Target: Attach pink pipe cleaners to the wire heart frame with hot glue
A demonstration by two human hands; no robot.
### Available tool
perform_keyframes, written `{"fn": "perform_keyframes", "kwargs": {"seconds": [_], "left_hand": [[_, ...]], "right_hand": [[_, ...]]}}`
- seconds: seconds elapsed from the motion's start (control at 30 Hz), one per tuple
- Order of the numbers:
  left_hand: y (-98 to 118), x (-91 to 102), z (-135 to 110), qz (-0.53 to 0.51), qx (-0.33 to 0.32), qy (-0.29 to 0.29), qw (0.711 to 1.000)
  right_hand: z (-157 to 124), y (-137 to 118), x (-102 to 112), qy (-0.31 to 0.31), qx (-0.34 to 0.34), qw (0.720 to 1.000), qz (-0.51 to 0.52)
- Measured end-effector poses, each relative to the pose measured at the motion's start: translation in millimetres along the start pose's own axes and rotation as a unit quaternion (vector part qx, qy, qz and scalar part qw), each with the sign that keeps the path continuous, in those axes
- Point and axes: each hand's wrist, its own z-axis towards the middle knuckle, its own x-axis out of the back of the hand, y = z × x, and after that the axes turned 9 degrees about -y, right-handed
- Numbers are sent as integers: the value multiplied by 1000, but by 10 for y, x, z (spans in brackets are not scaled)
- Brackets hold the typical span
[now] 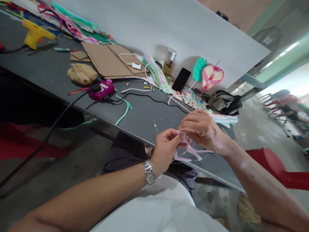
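Note:
My left hand [166, 148], with a metal watch [149, 172] on its wrist, pinches one end of a pale pink pipe cleaner [190, 150]. My right hand [205, 130] is closed on the same pipe cleaner from the other side, fingertips meeting the left ones. The loose ends of the pipe cleaner hang down below both hands, over the near edge of the dark table [145, 116].
On the table lie a green pipe cleaner [123, 111], a magenta power strip [101, 89] with a black cable, cardboard sheets [109, 59], a bundle of coloured straws [155, 72], a black phone [181, 79], a pink and green fan craft [210, 75], a yellow glue gun [35, 33]. A red chair [277, 167] stands at right.

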Motion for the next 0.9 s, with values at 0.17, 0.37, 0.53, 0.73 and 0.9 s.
{"fn": "perform_keyframes", "kwargs": {"seconds": [0.17,0.37,0.53,0.73,0.9], "left_hand": [[-5,11,-4,3,-4,2,1000],[-8,14,-13,9,5,10,1000],[-4,-5,-28,25,14,11,1000],[3,-11,-35,35,19,7,999],[8,-24,-42,39,20,7,999]], "right_hand": [[14,2,-11,11,4,1000,-21],[44,-2,16,-17,8,999,-27],[73,18,72,-59,-9,998,13],[136,20,169,-132,-51,988,55],[170,12,227,-172,-72,979,88]]}}
